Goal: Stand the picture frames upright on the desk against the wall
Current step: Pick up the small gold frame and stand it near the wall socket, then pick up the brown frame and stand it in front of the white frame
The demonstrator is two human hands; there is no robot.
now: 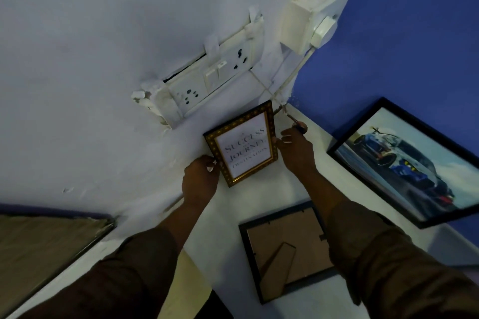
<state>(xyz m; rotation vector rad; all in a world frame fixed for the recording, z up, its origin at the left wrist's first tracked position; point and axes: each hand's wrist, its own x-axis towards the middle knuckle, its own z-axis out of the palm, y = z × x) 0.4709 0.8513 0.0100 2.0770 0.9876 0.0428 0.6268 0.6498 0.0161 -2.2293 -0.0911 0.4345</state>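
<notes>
A small gold-edged frame [242,143] with a printed text sheet stands upright against the white wall, at the back of the white desk [230,217]. My left hand [200,179] grips its left edge and my right hand [294,149] grips its right edge. A dark frame [285,251] lies face down on the desk between my forearms, its cardboard back and stand showing. A larger black frame with a car picture [407,163] leans upright against the blue wall on the right.
A white socket and switch panel [207,80] hangs loose from the wall just above the gold frame. A white box with a plug [315,17] and thin cables sits in the corner. A dark framed pane [49,248] is at the lower left.
</notes>
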